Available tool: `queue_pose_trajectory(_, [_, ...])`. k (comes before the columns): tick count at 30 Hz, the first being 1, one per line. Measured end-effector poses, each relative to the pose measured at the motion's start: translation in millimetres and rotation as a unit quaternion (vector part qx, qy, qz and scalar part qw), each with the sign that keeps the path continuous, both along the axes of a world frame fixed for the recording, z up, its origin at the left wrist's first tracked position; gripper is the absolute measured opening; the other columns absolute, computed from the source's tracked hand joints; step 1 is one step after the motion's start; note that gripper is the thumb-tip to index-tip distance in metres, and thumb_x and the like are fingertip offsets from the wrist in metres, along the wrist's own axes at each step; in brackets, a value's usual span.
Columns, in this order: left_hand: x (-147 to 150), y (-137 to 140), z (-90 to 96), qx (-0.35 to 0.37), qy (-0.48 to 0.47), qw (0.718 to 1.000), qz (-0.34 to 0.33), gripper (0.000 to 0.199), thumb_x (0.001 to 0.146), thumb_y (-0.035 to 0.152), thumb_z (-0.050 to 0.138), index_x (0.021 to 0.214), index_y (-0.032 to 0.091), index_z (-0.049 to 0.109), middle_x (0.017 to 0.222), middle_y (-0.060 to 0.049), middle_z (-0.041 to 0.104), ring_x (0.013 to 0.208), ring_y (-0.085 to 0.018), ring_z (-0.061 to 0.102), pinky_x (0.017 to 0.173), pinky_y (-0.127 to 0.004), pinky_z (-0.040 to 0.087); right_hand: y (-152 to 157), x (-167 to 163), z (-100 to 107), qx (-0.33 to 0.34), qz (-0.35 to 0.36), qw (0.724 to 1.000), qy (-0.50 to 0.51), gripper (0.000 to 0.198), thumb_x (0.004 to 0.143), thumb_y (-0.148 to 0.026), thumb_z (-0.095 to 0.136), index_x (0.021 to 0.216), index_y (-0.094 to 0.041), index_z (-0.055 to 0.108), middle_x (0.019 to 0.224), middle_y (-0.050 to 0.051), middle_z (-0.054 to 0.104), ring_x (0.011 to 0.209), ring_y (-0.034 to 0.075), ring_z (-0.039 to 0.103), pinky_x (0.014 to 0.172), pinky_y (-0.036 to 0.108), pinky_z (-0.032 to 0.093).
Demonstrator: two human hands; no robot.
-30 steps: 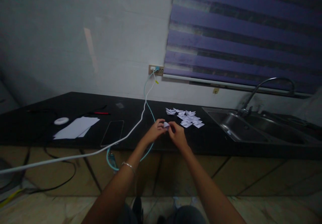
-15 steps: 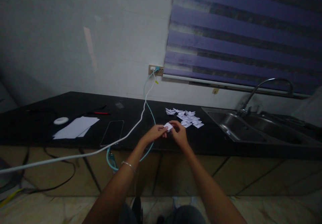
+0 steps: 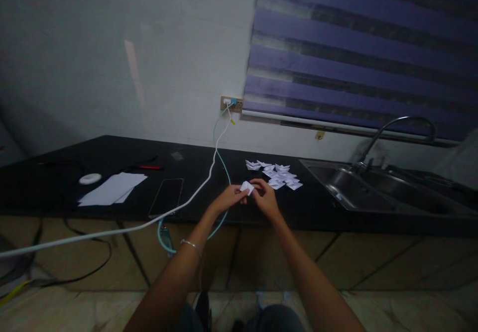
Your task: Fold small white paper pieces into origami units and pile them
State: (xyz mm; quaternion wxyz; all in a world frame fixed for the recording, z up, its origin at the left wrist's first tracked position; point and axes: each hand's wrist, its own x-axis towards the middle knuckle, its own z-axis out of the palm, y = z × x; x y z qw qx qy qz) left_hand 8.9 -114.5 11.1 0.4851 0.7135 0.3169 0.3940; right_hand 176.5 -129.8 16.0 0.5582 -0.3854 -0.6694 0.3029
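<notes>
Between my two hands is a small folded piece of white paper (image 3: 246, 187), diamond-shaped from here and held over the front part of the black counter (image 3: 209, 170). My left hand (image 3: 228, 197) pinches its left and lower side. Thumb and fingers of my right hand (image 3: 266, 196) close on its right side; the fingertips behind the paper are partly hidden. Just beyond my right hand several white folded paper boats (image 3: 281, 176) lie in a cluster on the counter.
A white cable (image 3: 194, 192) and a teal cable (image 3: 225, 167) run from the wall socket (image 3: 231, 104) past my left hand. Leftward lie a phone (image 3: 167, 196), white paper sheets (image 3: 112, 190), a white roll (image 3: 90, 178) and a red pen (image 3: 150, 167). A steel sink (image 3: 347, 185) is at right.
The folded paper has turned slightly between my fingers and shows more of its flat face. Both hands stay nearly in the same place.
</notes>
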Motion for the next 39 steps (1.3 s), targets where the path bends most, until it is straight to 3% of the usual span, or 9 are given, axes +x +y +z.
queue_pose_trajectory(4, [-2.9, 2.5, -2.3, 0.007, -0.002, 1.000, -0.017, 0.046, 0.082, 0.054, 0.054, 0.078, 0.009, 0.064, 0.064, -0.005, 0.062, 0.058, -0.012, 0.056, 0.060, -0.023, 0.040, 8.1, 5.2, -2.3, -0.057, 0.037, 0.996, 0.057, 0.026, 0.078, -0.033, 0.055, 0.098, -0.020, 0.065, 0.091, 0.005, 0.067, 0.078, 0.018, 0.062, 0.059, 0.026, 0.051])
queue_pose_trajectory(7, [-5.7, 1.2, -1.8, 0.015, 0.010, 0.999, -0.039, 0.046, 0.083, 0.053, 0.054, 0.074, 0.009, 0.064, 0.063, -0.005, 0.062, 0.057, -0.012, 0.055, 0.060, -0.023, 0.039, 11.1, 6.1, -3.3, -0.088, 0.047, 0.994, 0.035, 0.028, 0.075, -0.042, 0.062, 0.088, -0.018, 0.069, 0.085, 0.004, 0.067, 0.074, 0.017, 0.061, 0.058, 0.025, 0.048])
queue_pose_trajectory(11, [-6.5, 0.3, -1.2, 0.011, 0.018, 0.998, -0.056, 0.045, 0.083, 0.051, 0.054, 0.072, 0.009, 0.064, 0.062, -0.004, 0.062, 0.056, -0.011, 0.054, 0.059, -0.022, 0.038, 11.3, 6.8, -4.0, -0.071, 0.083, 0.994, -0.031, 0.026, 0.074, -0.042, 0.065, 0.078, -0.017, 0.072, 0.072, 0.002, 0.068, 0.065, 0.015, 0.058, 0.061, 0.025, 0.044])
queue_pose_trajectory(15, [-2.7, 1.9, -2.1, -0.014, 0.012, 0.998, -0.055, 0.047, 0.084, 0.053, 0.050, 0.074, 0.009, 0.064, 0.059, -0.004, 0.061, 0.054, -0.012, 0.054, 0.058, -0.022, 0.039, 11.9, 9.4, -4.7, -0.061, 0.068, 0.995, -0.026, 0.026, 0.074, -0.043, 0.066, 0.076, -0.018, 0.074, 0.070, 0.002, 0.069, 0.063, 0.015, 0.058, 0.062, 0.026, 0.043])
queue_pose_trajectory(20, [1.9, -1.9, -2.1, 0.038, 0.094, 0.994, 0.038, 0.058, 0.088, 0.059, 0.036, 0.070, 0.011, 0.063, 0.055, -0.002, 0.059, 0.051, -0.012, 0.051, 0.054, -0.023, 0.036, 13.3, 12.4, -4.6, -0.057, 0.089, 0.994, -0.038, 0.027, 0.074, -0.042, 0.067, 0.075, -0.016, 0.075, 0.072, 0.003, 0.069, 0.065, 0.016, 0.057, 0.065, 0.026, 0.041])
queue_pose_trajectory(24, [4.2, -7.5, -0.3, 0.115, 0.143, 0.977, 0.111, 0.053, 0.089, 0.055, 0.035, 0.075, 0.013, 0.063, 0.062, -0.001, 0.059, 0.057, -0.013, 0.051, 0.056, -0.023, 0.035, 14.2, 15.1, -6.3, -0.070, 0.091, 0.993, -0.030, 0.025, 0.071, -0.039, 0.069, 0.068, -0.015, 0.073, 0.066, 0.001, 0.065, 0.061, 0.014, 0.053, 0.060, 0.025, 0.038])
queue_pose_trajectory(27, [4.5, -9.0, 1.0, 0.149, 0.125, 0.975, 0.111, 0.042, 0.091, 0.048, 0.037, 0.078, 0.014, 0.059, 0.072, 0.000, 0.059, 0.067, -0.013, 0.051, 0.061, -0.023, 0.036, 12.3, 15.1, -5.6, -0.084, 0.094, 0.992, -0.023, 0.023, 0.071, -0.038, 0.069, 0.069, -0.015, 0.073, 0.063, 0.000, 0.063, 0.060, 0.013, 0.051, 0.058, 0.025, 0.036])
queue_pose_trajectory(31, [3.3, -7.4, 1.5, 0.135, 0.099, 0.983, 0.079, 0.039, 0.092, 0.045, 0.035, 0.076, 0.015, 0.053, 0.073, 0.001, 0.055, 0.069, -0.012, 0.049, 0.063, -0.022, 0.037, 8.6, 12.7, -1.9, -0.079, 0.094, 0.992, -0.036, 0.027, 0.074, -0.042, 0.066, 0.070, -0.016, 0.074, 0.062, 0.000, 0.062, 0.059, 0.013, 0.050, 0.057, 0.024, 0.036])
queue_pose_trajectory(39, [2.4, -5.2, -0.2, 0.089, 0.070, 0.991, 0.075, 0.039, 0.091, 0.049, 0.037, 0.078, 0.015, 0.053, 0.061, 0.003, 0.051, 0.055, -0.010, 0.046, 0.051, -0.020, 0.033, 15.2, 11.7, -7.2, -0.059, 0.040, 0.997, -0.036, 0.032, 0.074, -0.046, 0.066, 0.076, -0.015, 0.074, 0.060, 0.000, 0.061, 0.055, 0.012, 0.048, 0.054, 0.024, 0.036])
